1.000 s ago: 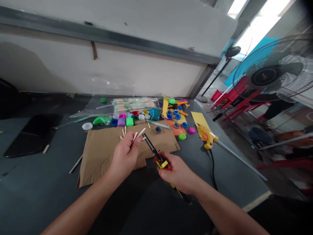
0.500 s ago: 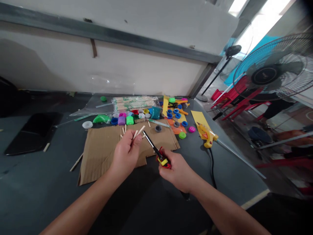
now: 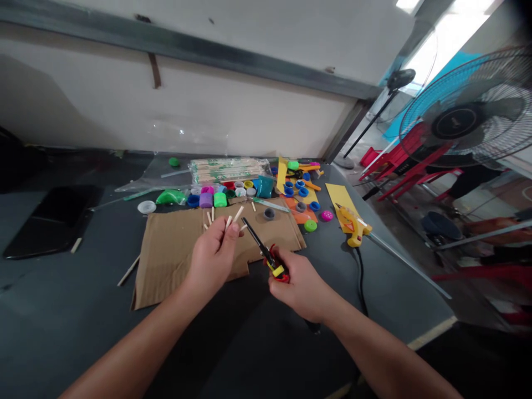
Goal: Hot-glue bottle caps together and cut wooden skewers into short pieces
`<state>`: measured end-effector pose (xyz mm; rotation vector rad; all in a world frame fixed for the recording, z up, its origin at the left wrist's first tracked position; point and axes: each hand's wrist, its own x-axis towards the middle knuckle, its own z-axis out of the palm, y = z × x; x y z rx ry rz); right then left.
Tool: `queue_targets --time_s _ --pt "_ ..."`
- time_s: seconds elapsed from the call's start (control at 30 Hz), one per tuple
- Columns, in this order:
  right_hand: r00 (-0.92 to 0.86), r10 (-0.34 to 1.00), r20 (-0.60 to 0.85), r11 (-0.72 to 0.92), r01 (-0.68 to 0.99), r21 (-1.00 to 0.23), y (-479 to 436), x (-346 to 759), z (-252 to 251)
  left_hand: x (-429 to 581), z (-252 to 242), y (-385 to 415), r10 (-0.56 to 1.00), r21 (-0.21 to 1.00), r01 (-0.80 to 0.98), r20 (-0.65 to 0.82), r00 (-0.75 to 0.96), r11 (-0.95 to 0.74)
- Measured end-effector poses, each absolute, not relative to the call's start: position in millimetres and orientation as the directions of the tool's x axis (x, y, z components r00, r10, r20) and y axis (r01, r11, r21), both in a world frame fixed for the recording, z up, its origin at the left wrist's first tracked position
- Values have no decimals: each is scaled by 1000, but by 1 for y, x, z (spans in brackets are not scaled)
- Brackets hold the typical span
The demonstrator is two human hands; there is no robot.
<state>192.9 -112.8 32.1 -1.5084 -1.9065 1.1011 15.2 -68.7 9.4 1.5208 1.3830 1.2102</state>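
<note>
My left hand point(image 3: 211, 257) is shut on several short wooden sticks point(image 3: 233, 220), their ends poking up past the fingers. My right hand point(image 3: 301, 288) grips a pair of black-bladed scissors point(image 3: 256, 242) with red and yellow handles. The blade tips point up and left, close to the sticks but apart from them. Both hands hover over the near edge of a flattened brown cardboard sheet point(image 3: 174, 255). A few small stick pieces lie on the cardboard, and my left hand hides part of it.
Colored bottle caps point(image 3: 301, 191), a plastic-wrapped bundle of wooden sticks point(image 3: 228, 170), and a yellow glue gun point(image 3: 351, 230) on yellow paper lie beyond the cardboard. A black slab point(image 3: 54, 221) lies left. A standing fan point(image 3: 465, 116) and red chairs point(image 3: 409, 160) stand right.
Both hands have shifted only slightly, with the scissors a little higher and closer to the sticks. The whole view has tilted slightly as my head moved.
</note>
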Motion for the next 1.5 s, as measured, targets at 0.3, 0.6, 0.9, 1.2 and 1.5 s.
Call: queue_targets --time_s 0.3,0.6,0.9,1.2,1.5 --pt "-216 976 3 166 741 -651 -114 189 26 14 10 -67 993 973 205 114 -15 -108" --pt "-258 966 -31 167 705 -689 -111 193 29 17 12 -64 996 979 -194 -48 73 62" --pt "-280 944 173 329 797 -506 -110 197 25 19 14 -65 990 964 -251 -61 126 92" --pt "-307 934 185 358 810 -464 -112 197 28 18 12 -65 985 964 -250 -49 163 90" --pt "-304 942 142 335 840 -426 -111 195 26 16 10 -65 971 943 -296 -84 225 150"
